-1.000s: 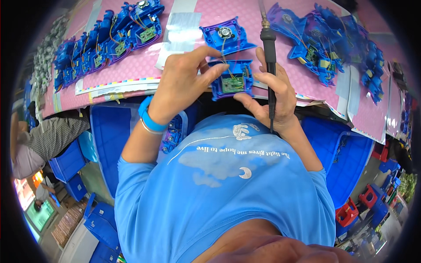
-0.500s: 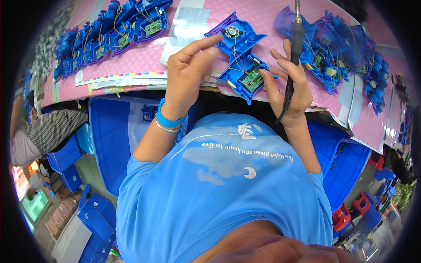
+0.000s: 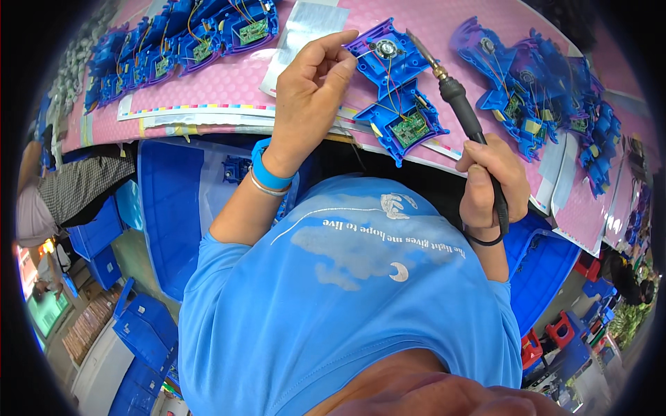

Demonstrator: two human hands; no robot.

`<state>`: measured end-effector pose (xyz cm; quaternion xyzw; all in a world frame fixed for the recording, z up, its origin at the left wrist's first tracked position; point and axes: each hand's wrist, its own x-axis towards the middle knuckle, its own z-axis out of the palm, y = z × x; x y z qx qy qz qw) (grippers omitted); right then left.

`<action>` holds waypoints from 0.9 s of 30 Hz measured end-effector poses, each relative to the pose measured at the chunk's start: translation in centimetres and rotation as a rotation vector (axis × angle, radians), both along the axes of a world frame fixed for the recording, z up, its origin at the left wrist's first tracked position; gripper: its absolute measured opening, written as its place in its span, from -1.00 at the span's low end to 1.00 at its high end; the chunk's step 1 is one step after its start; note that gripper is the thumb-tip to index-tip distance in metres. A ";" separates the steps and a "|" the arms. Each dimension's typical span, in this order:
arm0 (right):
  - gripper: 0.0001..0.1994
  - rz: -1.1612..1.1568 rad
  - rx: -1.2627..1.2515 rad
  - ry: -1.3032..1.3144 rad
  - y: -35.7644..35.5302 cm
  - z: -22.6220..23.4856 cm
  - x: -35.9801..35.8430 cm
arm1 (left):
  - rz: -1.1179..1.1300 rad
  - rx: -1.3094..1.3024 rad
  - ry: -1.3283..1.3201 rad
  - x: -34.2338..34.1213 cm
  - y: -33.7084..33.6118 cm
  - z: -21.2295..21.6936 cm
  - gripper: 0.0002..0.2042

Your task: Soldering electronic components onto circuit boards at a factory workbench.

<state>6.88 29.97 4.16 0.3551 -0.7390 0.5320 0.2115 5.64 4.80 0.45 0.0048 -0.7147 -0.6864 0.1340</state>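
The open blue plastic housing (image 3: 397, 90), with green circuit board and wires exposed, lies on the pink mat (image 3: 229, 80) at the table edge. The left hand (image 3: 309, 93) touches its upper left corner, fingertips pinched together. The right hand (image 3: 491, 184) grips a soldering iron (image 3: 454, 97), fingers wrapped around the handle, tip over the housing. More blue housings (image 3: 548, 90) lie right.

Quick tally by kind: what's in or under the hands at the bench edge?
Soldering iron, in right hand: 1
Open blue plastic shell with circuit board, at left hand: 1
Blue wristband: 1
Total: 3
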 end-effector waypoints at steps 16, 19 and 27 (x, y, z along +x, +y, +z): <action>-0.75 0.069 0.025 -0.006 -0.4 0.0 -0.3 | 0.152 -0.494 0.250 0.4 0.2 -0.1 -0.62; -0.74 0.076 0.031 -0.016 -0.5 -0.1 -0.5 | 0.154 -0.511 0.262 0.4 0.2 -0.2 -0.61; -0.75 0.064 0.058 -0.013 -0.6 0.1 -0.8 | 0.135 -0.486 0.287 0.1 0.2 -0.2 -0.60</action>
